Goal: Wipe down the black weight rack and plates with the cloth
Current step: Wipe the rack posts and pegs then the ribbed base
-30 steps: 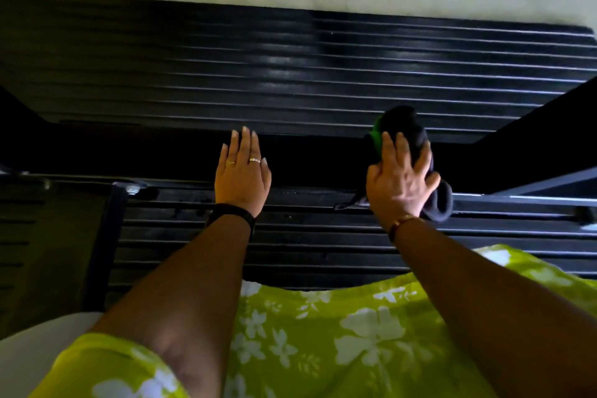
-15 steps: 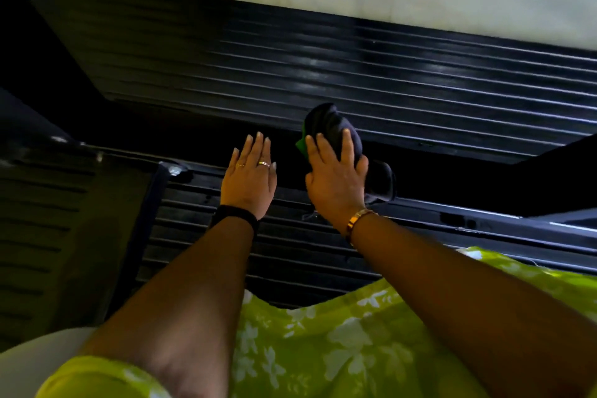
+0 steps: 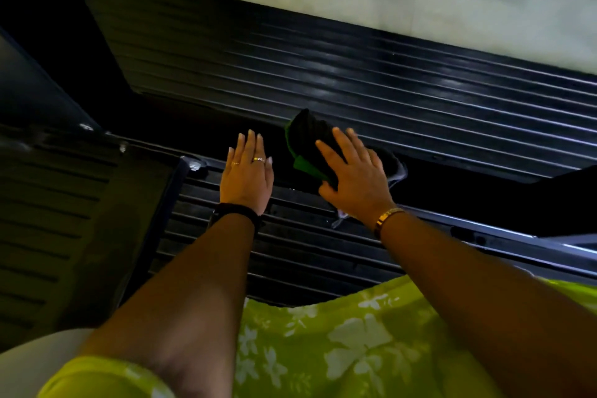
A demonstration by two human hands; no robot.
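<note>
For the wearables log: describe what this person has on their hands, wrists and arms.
The left hand carries two gold-coloured rings, with a black band at its wrist. The right hand has no rings that show; a gold-coloured bracelet circles its wrist. Both forearms are bare. A short yellow-green sleeve shows at the left upper arm.

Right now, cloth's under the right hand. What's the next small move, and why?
Probably slide the cloth rightward along the far edge of the near ribbed plates. The right hand presses it flat there, and the left hand rests flat just left of it, blocking that side, while the edge to the right lies open to a wipe.
</note>
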